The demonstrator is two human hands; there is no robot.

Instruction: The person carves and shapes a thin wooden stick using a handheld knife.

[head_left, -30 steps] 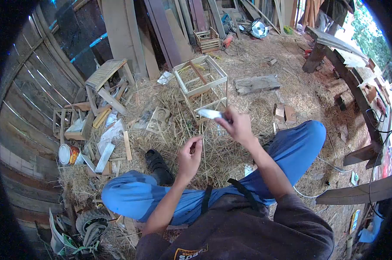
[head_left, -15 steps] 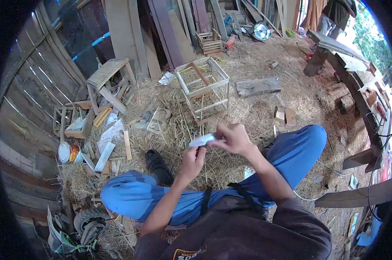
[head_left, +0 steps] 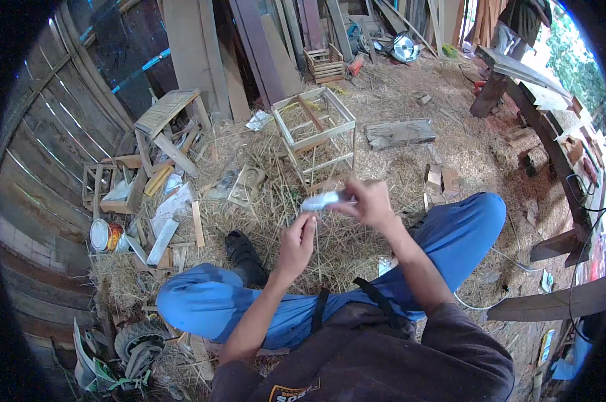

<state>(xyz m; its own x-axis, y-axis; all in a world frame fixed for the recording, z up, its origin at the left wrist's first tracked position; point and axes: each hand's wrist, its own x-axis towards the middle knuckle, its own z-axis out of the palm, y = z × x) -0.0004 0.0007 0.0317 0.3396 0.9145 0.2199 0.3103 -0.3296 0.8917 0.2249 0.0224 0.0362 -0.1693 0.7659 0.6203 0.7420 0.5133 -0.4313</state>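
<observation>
My right hand (head_left: 371, 203) is closed around one end of a small, flat, pale silvery-white piece (head_left: 321, 200), slightly blurred, which points left from the fingers. Just below that piece my left hand (head_left: 296, 242) is raised, with thumb and fingertips pinched together. I cannot tell what the left fingers hold. Both hands are over the straw-covered ground between my bent knees. Past them stands a pale wooden stool frame (head_left: 321, 138) with a darker strip across its top.
A slatted wooden stool (head_left: 168, 110) leans among scraps at the left, near a paint can (head_left: 106, 236). A weathered plank (head_left: 400, 133) lies beyond the frame. Along the right runs a rough wooden bench (head_left: 551, 127). A circular saw (head_left: 403, 49) sits at the back; a person (head_left: 520, 23) stands far right.
My right hand has moved slightly right with the pale piece, which is now higher above the left fingertips. The left hand has dropped back a little.
</observation>
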